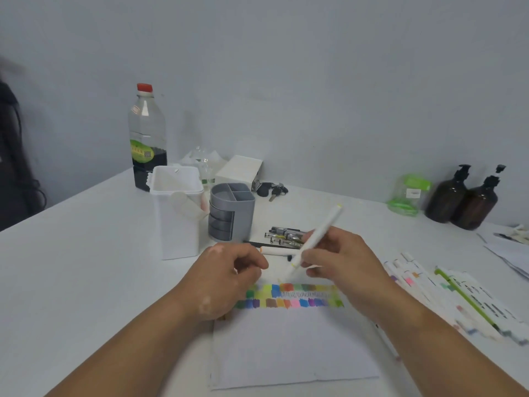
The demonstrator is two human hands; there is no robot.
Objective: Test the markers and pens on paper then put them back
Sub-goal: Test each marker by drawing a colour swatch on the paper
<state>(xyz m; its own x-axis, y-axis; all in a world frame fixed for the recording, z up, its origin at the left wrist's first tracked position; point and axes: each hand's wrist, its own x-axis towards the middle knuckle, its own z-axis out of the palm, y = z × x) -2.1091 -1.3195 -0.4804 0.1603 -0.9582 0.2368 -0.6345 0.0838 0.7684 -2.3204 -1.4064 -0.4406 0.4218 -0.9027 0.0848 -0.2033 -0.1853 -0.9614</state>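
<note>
My right hand (343,262) grips a white marker (320,233) with yellow ends, tip down on the white paper (292,345) just above rows of colour swatches (289,296). My left hand (226,279) rests on the paper's upper left corner with fingers curled; whether it holds a cap is hidden. Another white marker (274,250) lies on the table between my hands. A row of white markers (446,293) lies to the right. Several clear pens (286,234) lie behind my hands.
A white marker box (177,210) and a grey pen holder (232,210) stand behind the paper. A bottle (147,138), a small white box (239,169), keys (272,189), two brown pump bottles (463,199) and a green pack (409,196) stand farther back.
</note>
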